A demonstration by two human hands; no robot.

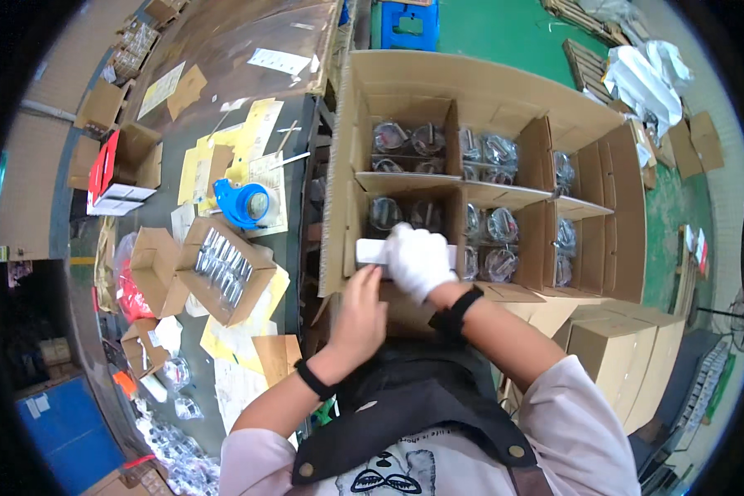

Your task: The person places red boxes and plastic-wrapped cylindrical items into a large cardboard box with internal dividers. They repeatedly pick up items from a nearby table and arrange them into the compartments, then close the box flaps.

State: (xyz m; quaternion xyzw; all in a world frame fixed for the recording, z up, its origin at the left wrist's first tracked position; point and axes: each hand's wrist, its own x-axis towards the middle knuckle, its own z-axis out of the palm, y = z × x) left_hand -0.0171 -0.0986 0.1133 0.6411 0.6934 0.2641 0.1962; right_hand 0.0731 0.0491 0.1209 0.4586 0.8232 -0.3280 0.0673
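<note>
My gloved right hand [422,260] is closed on a flat white box [372,250] in the near left part of a large divided carton [492,74]. The glove hides the middle of the white box. My bare left hand [360,310] has its fingers drawn together at the box's lower left edge. Just beyond my hands, round items in clear plastic wrap [385,212] lie in the same compartment. Similar wrapped items [502,225] fill parts of the other compartments, parted by cardboard dividers [504,192].
Left of the carton, a dark workbench [293,178] bears a blue tape dispenser [241,204], yellow papers and an open box of silvery pieces [223,266]. A red and white box [112,178] stands farther left. Closed cartons [612,351] stand at the right.
</note>
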